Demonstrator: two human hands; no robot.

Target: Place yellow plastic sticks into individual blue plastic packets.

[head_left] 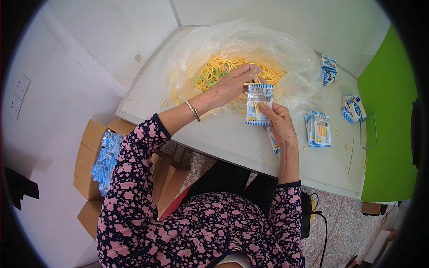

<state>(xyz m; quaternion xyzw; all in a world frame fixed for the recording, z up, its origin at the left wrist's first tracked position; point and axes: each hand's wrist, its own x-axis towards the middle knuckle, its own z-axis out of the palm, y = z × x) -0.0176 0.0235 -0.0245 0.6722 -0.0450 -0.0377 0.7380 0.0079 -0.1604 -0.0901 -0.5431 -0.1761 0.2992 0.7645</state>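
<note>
My right hand [280,121] grips a small clear packet [259,96] with blue-and-white striped ends, thumb across its front. Several thin coloured sticks show through its window. At the packet's top edge, my left hand [237,84] is closed around a few thin yellow sticks [252,83], its fingertips partly hidden behind them. Behind both hands, a large clear plastic bag [286,51] lies spread and holds a heap of loose yellow and green sticks [219,73]. Another striped packet [273,140] lies partly covered below my right hand.
A stack of filled packets [318,129] lies on the white table [232,144] to the right. Blue-and-white bundles [353,108] rest further right, by a green panel [391,120]. Rubber bands lie scattered there. A cardboard box [87,165] of blue packets [107,158] stands at left.
</note>
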